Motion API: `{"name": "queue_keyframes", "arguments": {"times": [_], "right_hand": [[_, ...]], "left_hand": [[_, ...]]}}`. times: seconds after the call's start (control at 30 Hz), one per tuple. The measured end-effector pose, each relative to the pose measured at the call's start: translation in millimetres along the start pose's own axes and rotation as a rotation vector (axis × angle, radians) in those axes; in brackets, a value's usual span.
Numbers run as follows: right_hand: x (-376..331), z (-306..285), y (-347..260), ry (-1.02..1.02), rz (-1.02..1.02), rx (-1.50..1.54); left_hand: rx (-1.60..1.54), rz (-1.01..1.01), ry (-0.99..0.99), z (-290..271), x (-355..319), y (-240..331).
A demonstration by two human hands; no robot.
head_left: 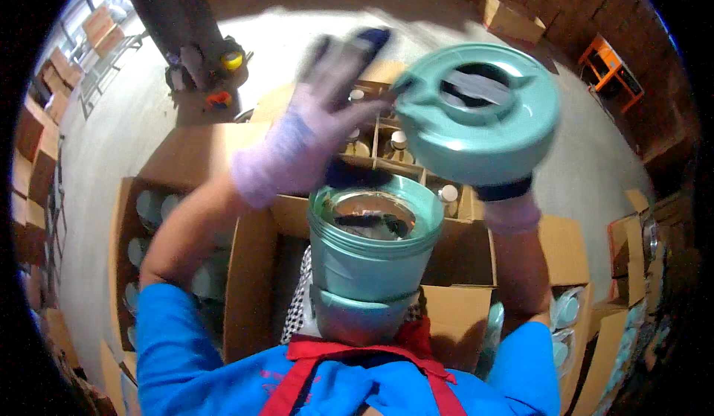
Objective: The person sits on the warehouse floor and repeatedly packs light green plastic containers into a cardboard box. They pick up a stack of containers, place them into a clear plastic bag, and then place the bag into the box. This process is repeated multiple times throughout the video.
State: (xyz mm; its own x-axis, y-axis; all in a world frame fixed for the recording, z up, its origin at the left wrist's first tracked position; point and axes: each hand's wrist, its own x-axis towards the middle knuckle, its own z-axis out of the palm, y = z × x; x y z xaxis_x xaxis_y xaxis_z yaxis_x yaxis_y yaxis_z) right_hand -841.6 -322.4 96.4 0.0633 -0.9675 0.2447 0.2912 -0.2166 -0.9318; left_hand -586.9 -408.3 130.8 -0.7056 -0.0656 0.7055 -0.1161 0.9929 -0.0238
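Our right hand (510,206) grips the teal lid (480,111) up and right of the open teal container (372,245); our left hand (316,118) hovers spread, blurred

The person wears a bright blue short-sleeved top with red apron straps crossing the chest just below the teal container (372,260). The left hand (320,111) is covered by a pale lilac knitted glove with a ribbed cuff. The right hand (509,204) wears a matching lilac glove, a dark band showing at its upper edge.
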Motion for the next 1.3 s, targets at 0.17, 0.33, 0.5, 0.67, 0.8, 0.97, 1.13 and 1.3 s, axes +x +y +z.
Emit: {"name": "queue_keyframes", "arguments": {"times": [0.17, 0.33, 0.5, 0.67, 0.8, 0.97, 1.13, 1.3], "right_hand": [[-26, 3, 34, -0.002, 0.144, 0.044], [-27, 27, 77, 0.060, 0.010, 0.418], [-22, 24, 92, -0.027, -0.350, 0.125], [-9, 29, 104, -0.048, -0.149, 0.555], [-28, 33, 96, 0.021, -0.178, 0.230], [-51, 45, 32, 0.048, -0.444, -0.818], [-76, 51, 46, -0.036, -0.463, -0.741], [-79, 35, 78, -0.025, -0.419, -0.277]], "left_hand": [[-0.735, -0.547, -0.160, -12, -30, 1], [-0.613, -0.151, -0.358, -13, -9, 27], [-0.672, -0.119, -0.292, -4, -31, 17], [-0.541, -0.272, -0.190, 3, -17, 40], [-0.817, -0.124, -0.100, 10, -51, 10], [-1.385, -0.962, 0.241, 68, -92, -29], [-1.806, -0.892, 0.495, 135, -105, 14], [-1.893, -0.634, 0.429, 88, -101, 43]]}}
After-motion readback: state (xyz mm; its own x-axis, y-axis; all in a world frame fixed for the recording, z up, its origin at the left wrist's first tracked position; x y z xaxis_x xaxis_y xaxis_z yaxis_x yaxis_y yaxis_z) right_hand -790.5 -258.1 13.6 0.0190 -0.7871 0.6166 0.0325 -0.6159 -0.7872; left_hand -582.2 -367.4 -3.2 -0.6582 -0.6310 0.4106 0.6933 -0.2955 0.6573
